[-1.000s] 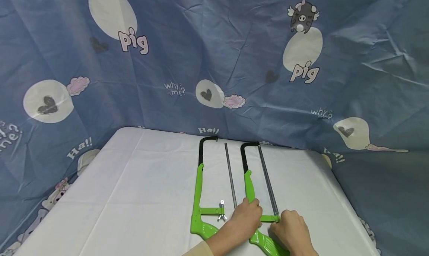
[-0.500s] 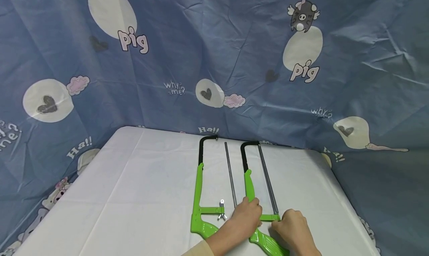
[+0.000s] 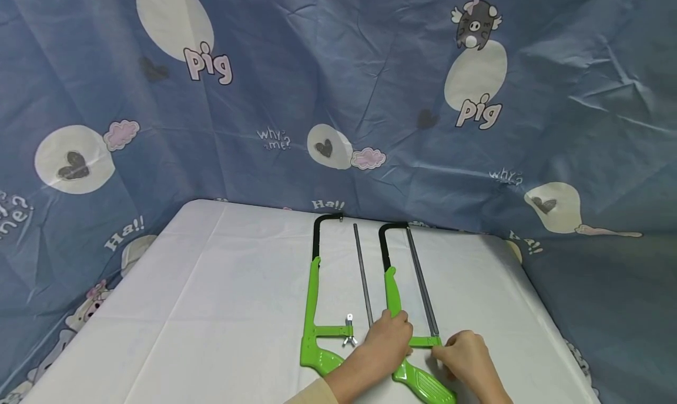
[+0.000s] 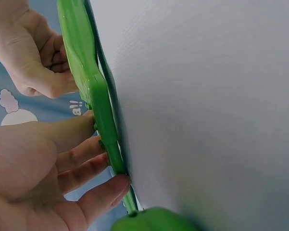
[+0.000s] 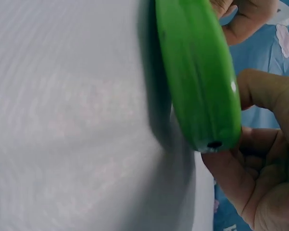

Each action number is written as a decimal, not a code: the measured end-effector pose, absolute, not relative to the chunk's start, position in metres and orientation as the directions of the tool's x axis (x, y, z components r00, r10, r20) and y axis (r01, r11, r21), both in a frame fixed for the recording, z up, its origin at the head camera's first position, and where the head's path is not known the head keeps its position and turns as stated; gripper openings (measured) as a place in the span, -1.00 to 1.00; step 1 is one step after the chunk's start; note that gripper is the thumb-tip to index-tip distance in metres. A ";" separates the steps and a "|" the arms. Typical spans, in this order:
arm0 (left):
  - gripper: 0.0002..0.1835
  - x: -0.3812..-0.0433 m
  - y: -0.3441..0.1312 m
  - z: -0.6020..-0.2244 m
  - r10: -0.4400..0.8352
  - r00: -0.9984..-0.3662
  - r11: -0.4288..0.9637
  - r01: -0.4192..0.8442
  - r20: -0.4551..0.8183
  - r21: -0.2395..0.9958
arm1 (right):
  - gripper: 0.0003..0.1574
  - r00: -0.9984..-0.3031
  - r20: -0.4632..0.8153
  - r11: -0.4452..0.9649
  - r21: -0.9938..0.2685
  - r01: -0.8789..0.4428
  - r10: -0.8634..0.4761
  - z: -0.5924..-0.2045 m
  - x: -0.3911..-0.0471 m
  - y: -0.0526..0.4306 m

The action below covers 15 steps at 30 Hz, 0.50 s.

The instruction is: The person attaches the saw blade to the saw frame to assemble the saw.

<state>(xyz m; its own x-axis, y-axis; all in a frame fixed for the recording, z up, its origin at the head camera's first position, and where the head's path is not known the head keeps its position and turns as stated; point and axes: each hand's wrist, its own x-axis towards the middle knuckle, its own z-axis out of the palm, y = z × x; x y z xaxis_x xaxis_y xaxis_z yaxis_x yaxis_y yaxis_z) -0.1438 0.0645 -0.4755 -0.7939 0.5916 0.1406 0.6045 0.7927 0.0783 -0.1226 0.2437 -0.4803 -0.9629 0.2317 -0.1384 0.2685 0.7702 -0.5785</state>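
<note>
Grip: left hand holds right hacksaw; right hand pinches its crossbar at the right end
Long axis: near to far, far end leaning left
Handle: points near, right
Place: white table, right of second hacksaw

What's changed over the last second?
The right hand has turned a little, its wrist swinging slightly rightward, at the end of the crossbar on the right saw; what it grips there is hidden. Unchanged: left hand holding the right saw, left saw, loose blade.
</note>
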 end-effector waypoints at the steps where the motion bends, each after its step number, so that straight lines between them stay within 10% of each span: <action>1: -0.63 -0.144 0.065 -0.476 0.592 -0.794 0.792 0.605 0.138 0.082 | -0.65 -0.959 -0.155 0.756 -0.591 0.282 0.236 -0.481 -0.123 0.245; 15: -0.65 -0.146 0.064 -0.473 0.579 -0.808 0.790 0.589 0.109 0.169 | -0.78 -0.931 -0.271 0.577 -0.731 0.365 0.245 -0.484 -0.124 0.255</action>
